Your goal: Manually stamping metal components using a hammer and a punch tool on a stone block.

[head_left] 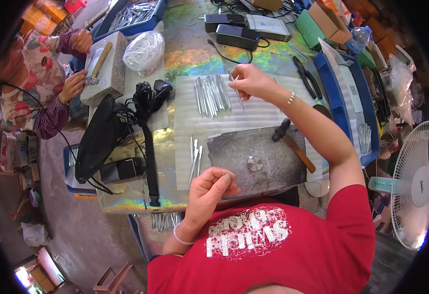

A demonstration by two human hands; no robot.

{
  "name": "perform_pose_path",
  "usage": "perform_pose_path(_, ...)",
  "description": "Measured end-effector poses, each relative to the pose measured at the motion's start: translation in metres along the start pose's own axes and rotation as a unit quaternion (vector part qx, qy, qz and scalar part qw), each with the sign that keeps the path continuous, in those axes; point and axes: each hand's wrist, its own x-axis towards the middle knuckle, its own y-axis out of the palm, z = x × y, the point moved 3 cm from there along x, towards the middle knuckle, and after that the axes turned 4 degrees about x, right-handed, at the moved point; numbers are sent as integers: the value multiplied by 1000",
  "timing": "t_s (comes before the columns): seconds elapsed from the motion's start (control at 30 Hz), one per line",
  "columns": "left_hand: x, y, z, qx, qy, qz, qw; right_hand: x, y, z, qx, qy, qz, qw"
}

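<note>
My right hand [254, 84] reaches over the white foam sheet [268, 110] and pinches a slim silver metal rod [240, 102]. Just left of it lies a row of several similar silver rods [212, 95]. My left hand [212, 188] is closed near the front edge, fingers curled and thumb against them; whatever it may hold is hidden. Beside it, a few more rods [195, 159] lie on the foam. A dark metal slab [229, 154] sits in front of me, with a small shiny faceted disc [254, 163] on it. A hammer [293, 145] rests across its right part.
Black-handled pliers [307, 78] and a blue tray [339, 105] are at right, near a white fan [418, 186]. A black bag with straps [99, 142] lies at left. Beyond it, a co-worker's hand [73, 85] is by a stone block [111, 73] bearing another hammer.
</note>
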Motion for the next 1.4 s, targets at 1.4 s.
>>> perform_pose_path(1.4, -5, -13, 20, 42, -82, -1, 996, 9, 29, -20, -311, -222, 39, 923)
